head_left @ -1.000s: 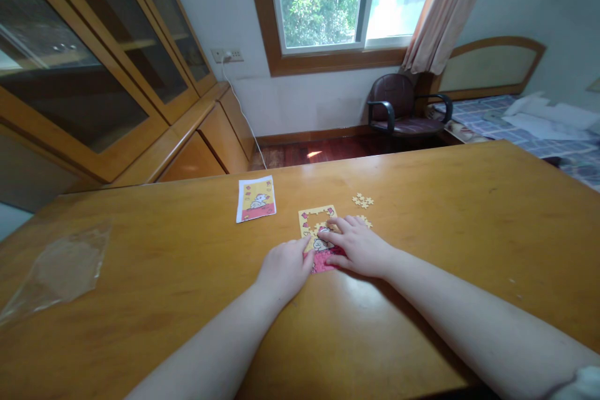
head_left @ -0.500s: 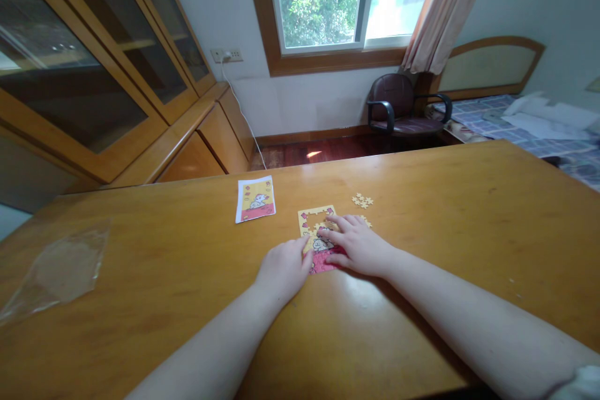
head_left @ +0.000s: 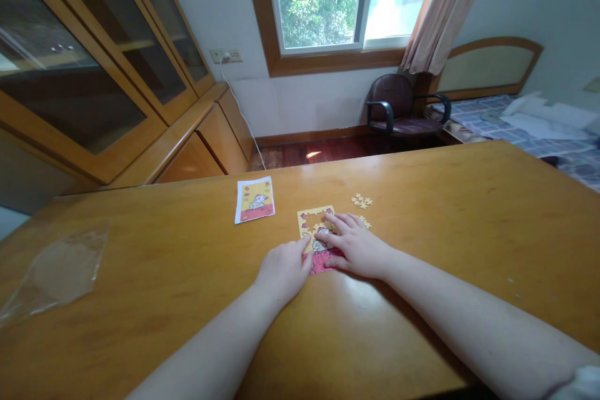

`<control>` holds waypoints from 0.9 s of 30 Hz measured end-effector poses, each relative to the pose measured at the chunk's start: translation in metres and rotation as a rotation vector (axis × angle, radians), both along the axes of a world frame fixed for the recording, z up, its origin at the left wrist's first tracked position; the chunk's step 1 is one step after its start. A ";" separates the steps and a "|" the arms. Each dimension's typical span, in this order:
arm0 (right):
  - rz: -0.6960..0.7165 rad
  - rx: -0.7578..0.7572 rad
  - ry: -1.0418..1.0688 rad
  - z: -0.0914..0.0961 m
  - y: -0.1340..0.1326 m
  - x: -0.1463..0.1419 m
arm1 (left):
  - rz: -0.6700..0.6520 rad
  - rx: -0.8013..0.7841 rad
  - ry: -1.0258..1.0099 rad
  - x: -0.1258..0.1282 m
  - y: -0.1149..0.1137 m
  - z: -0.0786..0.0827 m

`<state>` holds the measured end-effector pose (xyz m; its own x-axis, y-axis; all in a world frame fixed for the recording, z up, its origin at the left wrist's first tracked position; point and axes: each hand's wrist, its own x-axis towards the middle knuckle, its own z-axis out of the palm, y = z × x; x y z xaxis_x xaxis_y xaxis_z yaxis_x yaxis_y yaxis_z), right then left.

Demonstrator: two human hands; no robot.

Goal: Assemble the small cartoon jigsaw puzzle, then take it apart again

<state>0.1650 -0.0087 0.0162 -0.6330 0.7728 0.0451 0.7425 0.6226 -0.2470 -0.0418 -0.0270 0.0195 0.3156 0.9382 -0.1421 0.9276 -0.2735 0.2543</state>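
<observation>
A jigsaw puzzle point(head_left: 321, 262) lies flat on the table, yellow above and pink below, with a white cartoon animal in its middle. Its upper part has a gap where the tabletop shows through. My left hand point(head_left: 284, 267) rests at the puzzle's left edge, thumb and forefinger apart and touching it, the other fingers curled out of sight. Across the right side lies my right hand point(head_left: 359, 246), fingers spread over the pieces; it hides part of the picture. Just beyond that hand are a few loose yellow pieces point(head_left: 365, 222), partly covered.
Farther back sits a small pile of puzzle pieces point(head_left: 362, 201). A printed picture card point(head_left: 255, 200) is left of the puzzle, and a clear plastic bag point(head_left: 60, 272) lies at the table's far left. An armchair point(head_left: 396, 106) stands behind the table point(head_left: 450, 212).
My right hand's fingers have shifted very slightly on the puzzle. My left hand stays at the left edge.
</observation>
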 end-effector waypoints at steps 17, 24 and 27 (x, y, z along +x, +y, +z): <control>-0.406 0.051 -0.130 0.016 0.025 0.054 | -0.104 0.106 -0.131 -0.001 0.002 0.002; -0.416 -0.058 -0.158 0.020 0.032 0.071 | -0.314 0.112 -0.206 -0.003 0.000 -0.009; -0.401 -0.088 -0.145 0.018 0.031 0.070 | -0.349 0.112 -0.207 -0.004 0.000 -0.011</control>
<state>0.2351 0.0219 0.0339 -0.2766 0.9558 -0.0994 0.9523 0.2588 -0.1615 -0.0461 -0.0274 0.0084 0.6285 0.7758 0.0549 0.7066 -0.5991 0.3766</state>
